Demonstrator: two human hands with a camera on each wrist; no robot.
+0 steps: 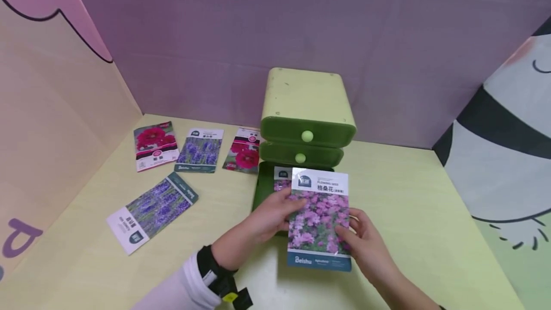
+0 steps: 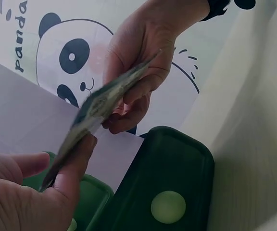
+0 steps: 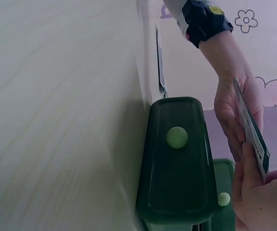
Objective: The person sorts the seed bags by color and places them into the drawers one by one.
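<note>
Here, both hands' fingers [image 1: 297, 202] pinch the seed packet [image 1: 319, 219] by its side edges above the open drawer [image 1: 259, 190].

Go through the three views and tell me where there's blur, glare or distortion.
Head view: evenly lit and sharp, slight glare on the seed packet, walls bowed by the wide lens. Left wrist view: packet edge blurred. Right wrist view: tabletop soft and close, drawer front dark.

Purple back wall [image 1: 241, 23], yellow tabletop [image 1: 409, 195], panda panel [image 1: 508, 157].
</note>
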